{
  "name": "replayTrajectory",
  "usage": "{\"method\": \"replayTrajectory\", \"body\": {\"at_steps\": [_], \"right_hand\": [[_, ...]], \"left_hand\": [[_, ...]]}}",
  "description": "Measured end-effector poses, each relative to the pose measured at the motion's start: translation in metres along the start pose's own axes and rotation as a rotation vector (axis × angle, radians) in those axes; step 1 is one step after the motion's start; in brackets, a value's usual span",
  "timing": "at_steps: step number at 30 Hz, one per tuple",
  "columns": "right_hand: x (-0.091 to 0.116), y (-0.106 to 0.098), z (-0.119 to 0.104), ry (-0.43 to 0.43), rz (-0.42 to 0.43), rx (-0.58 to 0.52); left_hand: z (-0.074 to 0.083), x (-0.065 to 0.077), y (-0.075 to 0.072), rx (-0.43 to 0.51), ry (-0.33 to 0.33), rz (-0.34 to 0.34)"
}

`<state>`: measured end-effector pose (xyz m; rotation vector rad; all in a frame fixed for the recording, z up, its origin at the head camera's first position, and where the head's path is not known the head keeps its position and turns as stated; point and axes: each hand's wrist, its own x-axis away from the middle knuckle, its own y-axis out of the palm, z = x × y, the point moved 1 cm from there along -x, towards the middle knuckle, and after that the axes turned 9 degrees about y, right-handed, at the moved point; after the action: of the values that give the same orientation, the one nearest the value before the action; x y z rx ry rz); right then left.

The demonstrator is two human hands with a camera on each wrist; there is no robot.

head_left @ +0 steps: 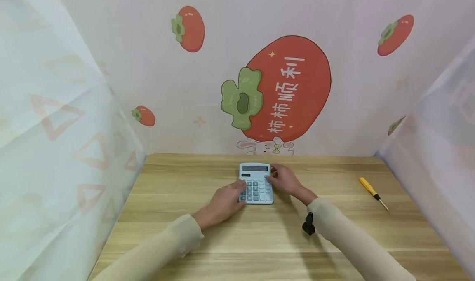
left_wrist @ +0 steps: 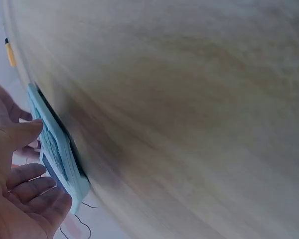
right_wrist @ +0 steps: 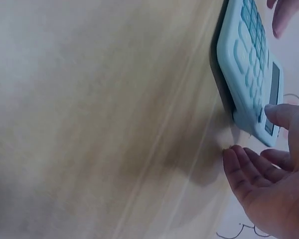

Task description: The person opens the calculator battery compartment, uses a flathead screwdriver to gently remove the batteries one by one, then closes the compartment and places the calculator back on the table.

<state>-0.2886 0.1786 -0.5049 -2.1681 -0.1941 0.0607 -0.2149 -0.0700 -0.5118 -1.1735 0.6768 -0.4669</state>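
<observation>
A pale blue calculator (head_left: 261, 196) lies on the wooden table near its back edge, keys up, with a digit on its dark display (head_left: 254, 168). At its left side is my left hand (head_left: 227, 198); the fingers reach over the left keys and the thumb is by the lower left corner. My right hand (head_left: 287, 180) pinches the upper right corner: in the right wrist view, the thumb (right_wrist: 279, 114) sits on the face beside the display and the forefinger is against the edge. Its other fingers (right_wrist: 246, 169) extend loosely, off the calculator.
A screwdriver (head_left: 367, 186) with a yellow and black handle lies on the right of the wooden table (head_left: 178, 174). A small black item (head_left: 309, 224) is at the right cuff. Behind the table hangs a white cloth (head_left: 167, 79) printed with persimmons; more cloth hangs at both sides.
</observation>
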Motion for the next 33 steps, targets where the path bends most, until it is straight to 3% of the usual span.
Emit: {"method": "replayTrajectory", "body": {"at_steps": [6,13,26,33], "right_hand": [[-0.01,-0.002,0.005,-0.004,-0.039,-0.007],[-0.019,-0.002,0.006,0.001,-0.037,-0.001],[-0.025,0.003,0.002,0.025,-0.053,-0.074],[-0.03,0.007,0.002,0.11,-0.065,-0.189]], "left_hand": [[0.007,0.0,0.003,-0.11,0.041,-0.08],[0.01,-0.004,0.006,-0.146,0.046,-0.103],[0.011,-0.004,0.008,-0.112,0.012,-0.139],[0.011,-0.005,0.007,-0.084,0.023,-0.145]]}}
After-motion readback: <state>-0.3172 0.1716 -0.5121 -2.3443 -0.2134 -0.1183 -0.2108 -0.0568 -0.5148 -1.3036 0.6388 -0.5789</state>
